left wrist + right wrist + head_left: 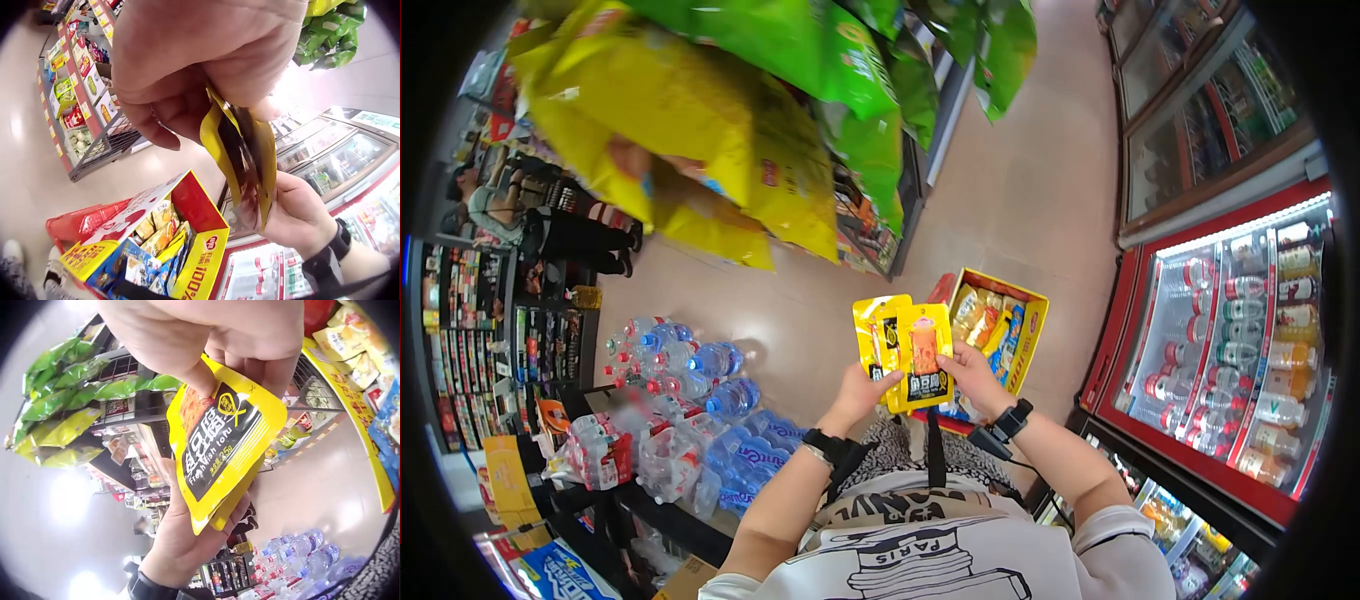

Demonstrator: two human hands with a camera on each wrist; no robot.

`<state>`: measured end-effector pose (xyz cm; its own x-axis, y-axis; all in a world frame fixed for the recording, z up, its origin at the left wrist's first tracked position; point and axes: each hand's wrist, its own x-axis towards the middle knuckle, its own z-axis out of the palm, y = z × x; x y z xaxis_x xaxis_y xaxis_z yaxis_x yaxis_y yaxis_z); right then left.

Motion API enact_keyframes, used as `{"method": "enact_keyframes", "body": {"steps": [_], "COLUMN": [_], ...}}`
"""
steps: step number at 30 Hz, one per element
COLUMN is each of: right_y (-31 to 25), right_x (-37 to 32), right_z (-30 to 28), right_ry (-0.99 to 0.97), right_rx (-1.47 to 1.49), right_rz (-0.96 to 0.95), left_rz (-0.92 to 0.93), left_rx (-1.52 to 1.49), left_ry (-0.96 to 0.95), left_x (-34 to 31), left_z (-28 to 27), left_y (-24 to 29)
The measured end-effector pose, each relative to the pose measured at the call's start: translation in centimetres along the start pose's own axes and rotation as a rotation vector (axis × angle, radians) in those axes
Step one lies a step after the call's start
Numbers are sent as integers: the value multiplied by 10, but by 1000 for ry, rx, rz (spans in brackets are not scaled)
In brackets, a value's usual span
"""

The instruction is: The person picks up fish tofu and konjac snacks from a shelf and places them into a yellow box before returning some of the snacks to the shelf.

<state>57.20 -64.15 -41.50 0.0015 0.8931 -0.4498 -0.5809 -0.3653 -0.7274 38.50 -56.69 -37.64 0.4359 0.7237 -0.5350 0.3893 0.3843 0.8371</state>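
Two yellow snack packets overlap in front of the body in the head view. The left hand (862,392) pinches the left packet (880,330) near its lower edge, thumb on the front. The right hand (977,378) grips the right packet (924,350), which lies over part of the other. In the right wrist view the right hand (212,331) holds the front packet (219,437) by its upper part, with the left hand (178,537) behind. Seen edge-on in the left wrist view, the packets (240,150) hang between the left hand (200,56) and the right hand (300,212).
A yellow box (1032,345) of snack bags stands below, beside a red basket (59,228). Green bags (840,60) and yellow bags (700,110) hang close above. Water bottles (730,395) stand at the left, a drinks fridge (1135,310) at the right. A person (550,230) is at far left.
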Motion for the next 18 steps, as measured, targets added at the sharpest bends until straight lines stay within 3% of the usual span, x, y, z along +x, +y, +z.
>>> {"method": "enact_keyframes", "body": {"steps": [4,9,18], "right_y": [-21,-15,-11], "right_x": [-8,-7,-2], "right_z": [16,27,75], "right_ry": [-27,-91,-125], "right_rx": [-229,-277,-441], "right_rz": [-43,-113,-179], "left_rz": [61,78,216], "left_rx": [13,-7,131], "left_ry": [51,-7,-30], "left_x": [-13,-21,-62], "left_z": [-6,-15,-68], "left_y": [0,-12,15]}}
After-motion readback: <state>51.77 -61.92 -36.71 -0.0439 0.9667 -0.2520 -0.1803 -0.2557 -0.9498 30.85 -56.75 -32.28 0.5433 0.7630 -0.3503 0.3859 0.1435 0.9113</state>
